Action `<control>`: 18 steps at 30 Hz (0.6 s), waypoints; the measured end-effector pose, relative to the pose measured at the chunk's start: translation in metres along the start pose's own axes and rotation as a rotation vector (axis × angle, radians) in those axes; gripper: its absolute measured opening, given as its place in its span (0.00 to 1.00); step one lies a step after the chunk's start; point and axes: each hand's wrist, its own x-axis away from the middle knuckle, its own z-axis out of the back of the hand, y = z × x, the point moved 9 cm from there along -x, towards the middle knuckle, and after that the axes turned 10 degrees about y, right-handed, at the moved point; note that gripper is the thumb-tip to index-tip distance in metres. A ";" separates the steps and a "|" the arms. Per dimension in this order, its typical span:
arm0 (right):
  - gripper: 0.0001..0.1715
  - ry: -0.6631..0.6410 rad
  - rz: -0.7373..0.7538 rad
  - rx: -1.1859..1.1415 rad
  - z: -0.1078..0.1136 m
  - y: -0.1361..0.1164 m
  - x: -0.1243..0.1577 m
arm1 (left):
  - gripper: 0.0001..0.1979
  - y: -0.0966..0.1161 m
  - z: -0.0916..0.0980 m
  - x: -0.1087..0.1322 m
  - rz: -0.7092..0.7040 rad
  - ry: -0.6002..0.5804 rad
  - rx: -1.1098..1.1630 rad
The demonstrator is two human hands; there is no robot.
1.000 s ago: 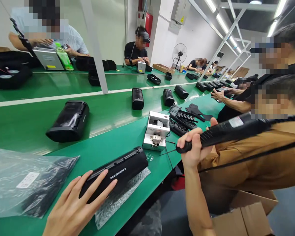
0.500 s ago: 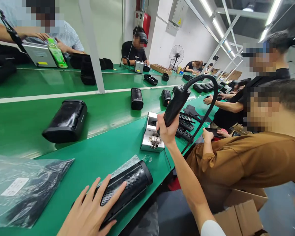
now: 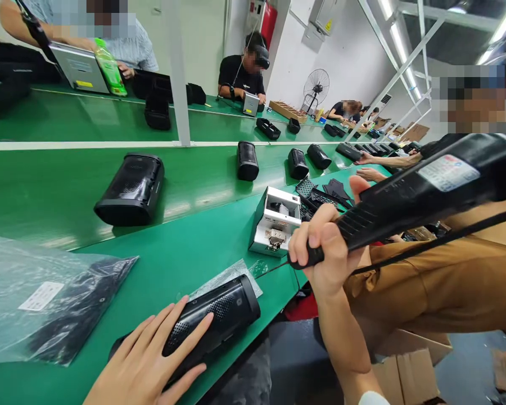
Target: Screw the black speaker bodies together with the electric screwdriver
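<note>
A black speaker-like housing (image 3: 225, 306) with perforated patches lies on its side near the edge of the green table. My left hand (image 3: 152, 349) rests on it, fingers spread across its surface. My right hand (image 3: 329, 247) is wrapped round a black electric screwdriver (image 3: 405, 191), tilted so that its thin bit points down and left, its tip close to the housing's end. Behind sits a white and grey screw feeder box (image 3: 274, 222), just left of my right hand. A clear plastic sheet (image 3: 236, 275) lies partly behind the housing.
A plastic bag of dark parts (image 3: 67, 304) lies at the left. Several black housings (image 3: 130, 188) stand on the green conveyor (image 3: 202, 208). Black perforated panels (image 3: 316, 197) lie beyond the feeder box. A person in brown (image 3: 438, 275) sits close on the right; others work across the line.
The screwdriver has gone from upright over the feeder box to tilted, its bit now near the housing. My right hand moved right and slightly down. My left hand stays on the housing.
</note>
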 end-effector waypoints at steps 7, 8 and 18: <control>0.24 -0.104 -0.049 0.003 -0.032 0.032 0.012 | 0.41 0.001 0.004 -0.003 -0.005 0.050 -0.026; 0.26 -0.112 -0.056 0.004 -0.033 0.035 0.013 | 0.40 0.002 0.003 -0.002 -0.007 0.053 -0.028; 0.25 -0.175 -0.061 -0.010 -0.037 0.041 0.019 | 0.38 0.005 0.008 -0.008 -0.010 0.075 -0.043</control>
